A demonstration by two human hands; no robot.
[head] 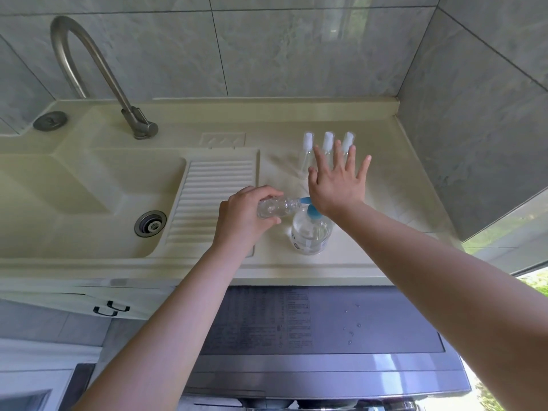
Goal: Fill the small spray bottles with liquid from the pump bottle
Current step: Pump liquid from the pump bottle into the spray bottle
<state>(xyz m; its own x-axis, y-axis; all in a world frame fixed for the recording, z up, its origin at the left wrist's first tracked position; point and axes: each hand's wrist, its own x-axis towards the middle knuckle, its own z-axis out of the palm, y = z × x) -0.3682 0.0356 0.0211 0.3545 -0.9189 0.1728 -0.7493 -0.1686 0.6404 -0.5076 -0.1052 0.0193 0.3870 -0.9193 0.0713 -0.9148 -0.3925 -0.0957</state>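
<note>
Your left hand [246,216] gripping small spray bottle [277,206] tilted sideways, mouth meeting blue nozzle [305,200] to catch liquid. Your right hand [338,182], fingers spread flat, pressing pump bottle [311,235] head beneath palm. Three capped bottles [327,143] waiting beyond fingertips on worktop [385,209].

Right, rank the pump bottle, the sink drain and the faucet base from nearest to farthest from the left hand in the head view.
1. Pump bottle: just right of the left hand, on the counter.
2. Sink drain: to the left, in the basin.
3. Faucet base: farther back and left, by the wall.
</note>
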